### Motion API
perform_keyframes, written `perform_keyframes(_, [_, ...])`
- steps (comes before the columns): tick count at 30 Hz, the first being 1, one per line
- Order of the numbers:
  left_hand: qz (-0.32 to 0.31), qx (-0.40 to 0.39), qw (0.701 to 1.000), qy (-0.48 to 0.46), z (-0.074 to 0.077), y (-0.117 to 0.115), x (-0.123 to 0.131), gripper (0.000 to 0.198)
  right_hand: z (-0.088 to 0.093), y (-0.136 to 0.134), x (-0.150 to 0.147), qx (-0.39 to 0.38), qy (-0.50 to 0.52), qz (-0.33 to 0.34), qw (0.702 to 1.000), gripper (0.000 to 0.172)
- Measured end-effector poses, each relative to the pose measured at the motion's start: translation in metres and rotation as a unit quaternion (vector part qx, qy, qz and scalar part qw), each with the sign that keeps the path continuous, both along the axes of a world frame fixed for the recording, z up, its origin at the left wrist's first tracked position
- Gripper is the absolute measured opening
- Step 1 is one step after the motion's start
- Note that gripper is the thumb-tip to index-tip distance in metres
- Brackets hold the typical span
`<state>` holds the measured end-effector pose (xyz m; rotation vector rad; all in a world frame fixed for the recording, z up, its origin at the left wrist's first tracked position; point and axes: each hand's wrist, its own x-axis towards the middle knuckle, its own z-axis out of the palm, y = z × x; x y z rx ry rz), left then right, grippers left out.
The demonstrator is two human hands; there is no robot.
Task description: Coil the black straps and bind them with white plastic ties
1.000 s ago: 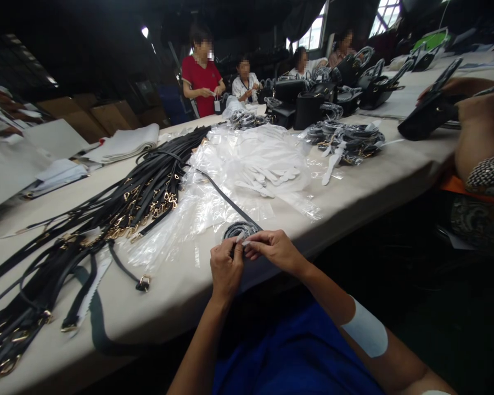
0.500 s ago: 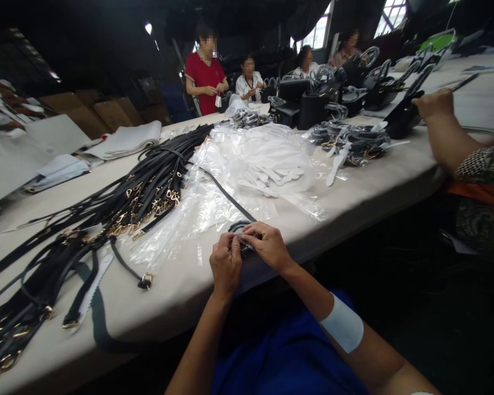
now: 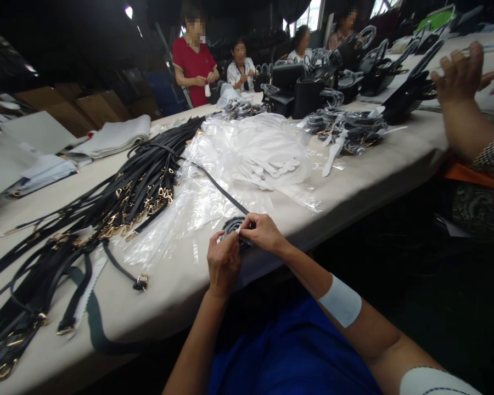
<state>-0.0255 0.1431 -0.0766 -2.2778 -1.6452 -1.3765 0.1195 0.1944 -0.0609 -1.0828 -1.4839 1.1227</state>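
At the table's near edge lies a coiled black strap (image 3: pixel 232 224), wrapped in clear plastic. My left hand (image 3: pixel 224 262) is closed at the coil's near side, its fingers bent and partly hidden. From the right, my right hand (image 3: pixel 264 232) pinches a small white strip (image 3: pixel 237 231) over the coil, and the fingertips of both hands meet there. A loose black strap (image 3: pixel 222 190) runs from the plastic bags down to behind my right hand.
Black straps with gold clasps (image 3: pixel 140 189) cover the left side. Clear plastic bags and white notched strips (image 3: pixel 267 159) lie ahead. Wrapped strap coils (image 3: pixel 349 129) and black handbags (image 3: pixel 286 82) stand farther back. A co-worker's hand (image 3: pixel 459 74) is at the right; other people sit or stand opposite.
My fingers have shifted on the coil, and more of it shows above my left hand. The co-worker's hand at the right has lifted, with the fingers more spread. The view has tilted slightly.
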Motion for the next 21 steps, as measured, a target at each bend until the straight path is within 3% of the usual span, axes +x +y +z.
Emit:
perform_keyframes(4, [-0.032,0.014,0.999,0.007,-0.001,0.000,-0.003,0.019,-0.002,0.000,-0.004,0.000,0.020,-0.018,1.000,0.006])
perform_keyframes(7, [-0.021,0.006,1.000,-0.015,0.008,-0.005,-0.002,0.015,-0.003,-0.005,-0.005,0.013,0.037,-0.020,0.999,0.012])
perform_keyframes(12, [-0.013,-0.105,0.989,-0.105,0.031,-0.010,-0.004,0.022,-0.006,-0.016,-0.003,0.050,0.043,-0.024,0.998,0.005])
perform_keyframes(16, [-0.005,-0.177,0.973,-0.147,0.038,-0.003,-0.012,0.017,-0.009,-0.020,-0.003,0.078,0.052,-0.028,0.995,0.005])
perform_keyframes(21, [-0.089,-0.189,0.976,-0.061,0.050,0.007,-0.021,0.011,-0.013,-0.020,-0.002,0.098,0.063,-0.016,0.993,0.006])
